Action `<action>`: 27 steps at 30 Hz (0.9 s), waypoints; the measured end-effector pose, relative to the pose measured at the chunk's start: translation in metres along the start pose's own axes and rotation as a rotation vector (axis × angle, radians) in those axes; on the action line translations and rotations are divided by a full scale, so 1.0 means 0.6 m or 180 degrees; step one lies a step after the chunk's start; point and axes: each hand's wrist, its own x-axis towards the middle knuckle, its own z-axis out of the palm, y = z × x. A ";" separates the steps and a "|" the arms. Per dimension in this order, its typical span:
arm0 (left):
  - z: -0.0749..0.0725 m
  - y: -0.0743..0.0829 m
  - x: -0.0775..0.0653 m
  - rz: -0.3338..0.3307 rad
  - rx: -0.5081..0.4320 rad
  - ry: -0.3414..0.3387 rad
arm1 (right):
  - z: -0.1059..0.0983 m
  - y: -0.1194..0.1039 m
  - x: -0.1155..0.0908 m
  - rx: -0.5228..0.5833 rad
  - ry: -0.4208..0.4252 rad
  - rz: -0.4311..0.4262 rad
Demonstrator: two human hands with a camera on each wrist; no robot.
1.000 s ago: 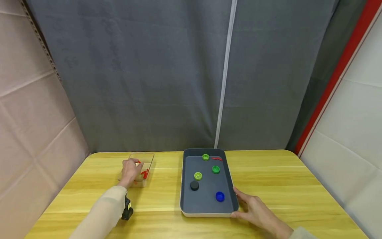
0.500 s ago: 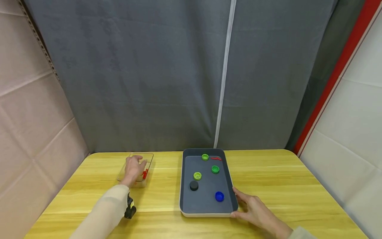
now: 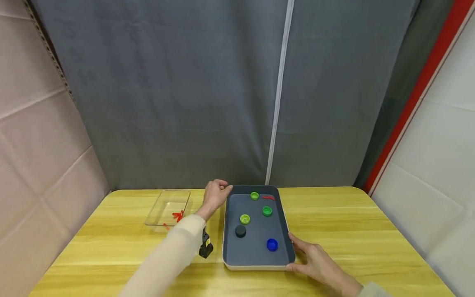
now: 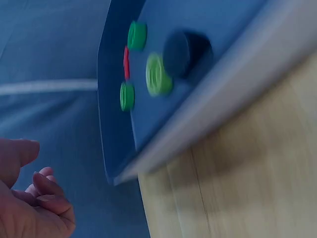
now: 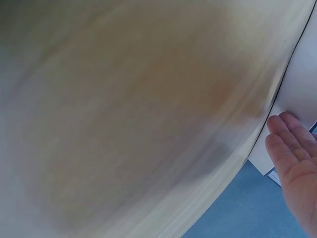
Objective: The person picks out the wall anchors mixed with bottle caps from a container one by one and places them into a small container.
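Note:
My left hand is by the far left corner of the tray, a grey-lined one with a pale outside. The left wrist view shows this hand's fingers loosely bent, the thumb apart and nothing visible between them. My right hand rests against the tray's near right corner, fingers straight along the side and thumb at the front edge. On the tray are several round screw caps, among them a blue cap, a black cap and a green cap, with thin red pieces near the far end.
A clear plastic box stands left of the tray, with several small red pieces inside. Both are on a wooden table. A grey curtain hangs behind it, with pale cloth walls on either side.
My left hand has left the clear box and moved right to the tray's far left corner. Its thumb and fingers spread while over the box. My right hand stays at the tray's corner.

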 end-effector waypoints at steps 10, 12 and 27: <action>0.098 0.037 -0.002 -0.0067 0.0132 -0.0112 | 0.001 -0.002 -0.005 0.0088 -0.0057 0.0100; 0.113 0.038 -0.003 -0.0043 0.0199 -0.0100 | 0.001 -0.002 -0.007 0.0088 -0.0046 0.0076; 0.193 0.049 -0.004 -0.0274 0.0377 0.0055 | 0.004 -0.005 -0.011 0.0003 -0.0034 -0.0051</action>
